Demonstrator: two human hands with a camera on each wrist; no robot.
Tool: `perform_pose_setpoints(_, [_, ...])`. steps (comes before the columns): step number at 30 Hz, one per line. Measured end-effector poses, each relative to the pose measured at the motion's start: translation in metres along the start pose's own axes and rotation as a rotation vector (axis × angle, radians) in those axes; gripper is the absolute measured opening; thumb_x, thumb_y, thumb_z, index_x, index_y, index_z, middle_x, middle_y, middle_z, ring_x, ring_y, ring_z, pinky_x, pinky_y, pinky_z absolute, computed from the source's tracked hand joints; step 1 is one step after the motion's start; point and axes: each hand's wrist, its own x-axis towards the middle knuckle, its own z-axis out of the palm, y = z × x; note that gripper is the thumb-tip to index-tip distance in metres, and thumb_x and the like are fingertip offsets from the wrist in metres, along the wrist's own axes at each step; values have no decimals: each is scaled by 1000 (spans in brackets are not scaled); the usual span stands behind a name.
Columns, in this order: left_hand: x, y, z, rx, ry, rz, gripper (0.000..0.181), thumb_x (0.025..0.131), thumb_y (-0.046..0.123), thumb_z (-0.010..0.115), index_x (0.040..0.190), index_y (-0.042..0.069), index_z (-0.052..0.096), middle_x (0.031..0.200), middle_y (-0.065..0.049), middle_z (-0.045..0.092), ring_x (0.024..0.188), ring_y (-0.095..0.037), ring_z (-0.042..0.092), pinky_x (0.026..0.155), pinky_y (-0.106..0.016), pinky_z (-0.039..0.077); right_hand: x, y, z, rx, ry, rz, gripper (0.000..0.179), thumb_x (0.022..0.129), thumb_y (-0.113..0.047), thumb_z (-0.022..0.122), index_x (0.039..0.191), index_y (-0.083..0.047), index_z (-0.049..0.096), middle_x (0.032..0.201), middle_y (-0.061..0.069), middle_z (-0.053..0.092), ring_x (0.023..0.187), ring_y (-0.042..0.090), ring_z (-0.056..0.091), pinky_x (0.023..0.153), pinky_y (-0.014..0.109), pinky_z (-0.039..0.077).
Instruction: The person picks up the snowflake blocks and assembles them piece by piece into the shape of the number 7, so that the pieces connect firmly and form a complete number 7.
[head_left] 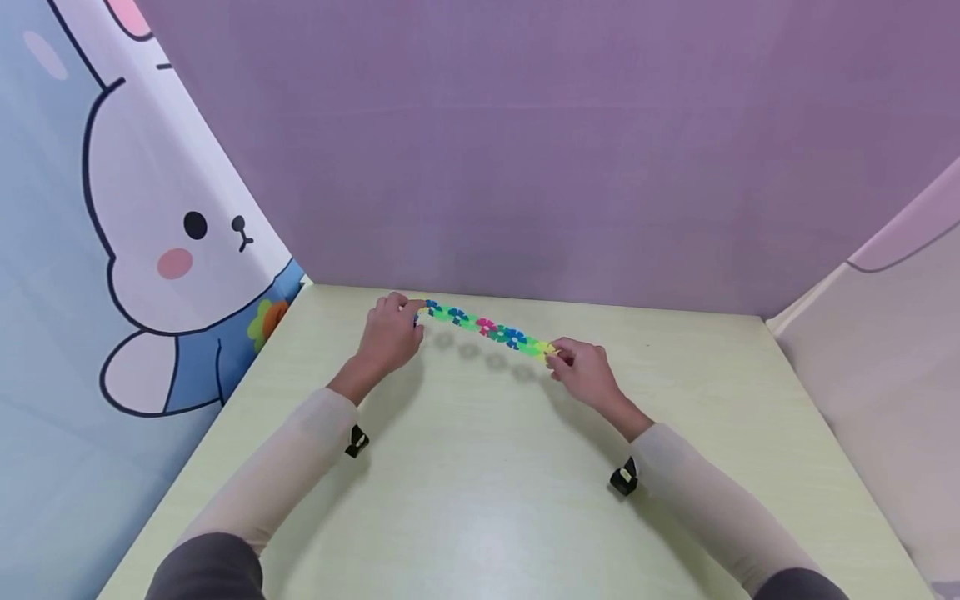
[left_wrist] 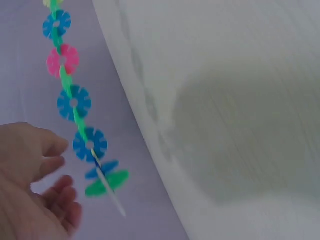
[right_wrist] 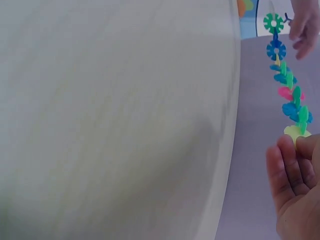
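Note:
A chain of slotted, flower-shaped plastic discs (head_left: 486,327) in blue, green, pink and yellow stretches between the two hands above the table. My right hand (head_left: 583,371) pinches its near end, a yellow disc (right_wrist: 293,131), between thumb and fingers. At the far end, my left hand (head_left: 390,333) is beside the chain, its fingers loosely bent and apart from the discs in the left wrist view. That end carries a green disc (left_wrist: 120,178) and a thin white piece (left_wrist: 116,201) seen edge-on.
The pale table (head_left: 465,467) reaches back to a purple cloth wall (head_left: 525,167). A rabbit-print curtain (head_left: 172,200) hangs on the left, and a pale cloth (head_left: 877,358) on the right. The chain's shadow falls on the tabletop.

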Motion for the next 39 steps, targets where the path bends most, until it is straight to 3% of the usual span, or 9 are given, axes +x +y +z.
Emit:
perform_pose_setpoints(6, [5,-5,-1,-37,-156,-116,53,100,14,54,152,9,44,137,-26,50,121,-42,52,100,-54,51,-4,7,-10,1,16,31,16,98,-14,68,109,-4,74,88,11,78,67,13,73,54,21,57])
perform_pose_setpoints(13, [14,-6,5,-113,-257,-141,58,100,3,46,157,12,36,138,-25,53,114,-36,59,101,-50,54,-9,13,-13,-12,28,31,16,98,-14,68,108,-4,73,87,10,78,66,12,72,54,21,56])
perform_pose_setpoints(24, [25,-1,6,-124,-279,-101,65,96,-9,45,156,14,38,141,-21,54,120,-34,56,105,-49,51,-34,11,-17,-58,7,-91,13,95,-11,70,105,-3,72,71,-1,70,56,3,53,47,19,44])
perform_pose_setpoints(29, [33,3,11,-125,-290,-68,67,94,-12,46,155,16,40,139,-21,56,120,-35,57,104,-49,52,-48,0,-22,-68,-59,-96,27,93,-12,74,117,-2,66,78,-2,70,62,2,55,55,19,49])
perform_pose_setpoints(34, [43,7,21,-149,-311,-39,64,97,-10,41,153,20,42,138,-22,55,111,-34,58,93,-46,54,-62,-8,-26,-67,-153,-118,39,92,-13,76,128,-6,64,79,-5,69,64,1,55,57,20,51])
perform_pose_setpoints(39, [55,17,31,-136,-304,-10,63,98,-8,41,151,25,45,144,-20,53,122,-37,56,100,-50,52,-71,-12,-24,-96,-251,-183,42,90,-17,78,128,-5,64,81,-9,70,69,-3,59,63,19,54])
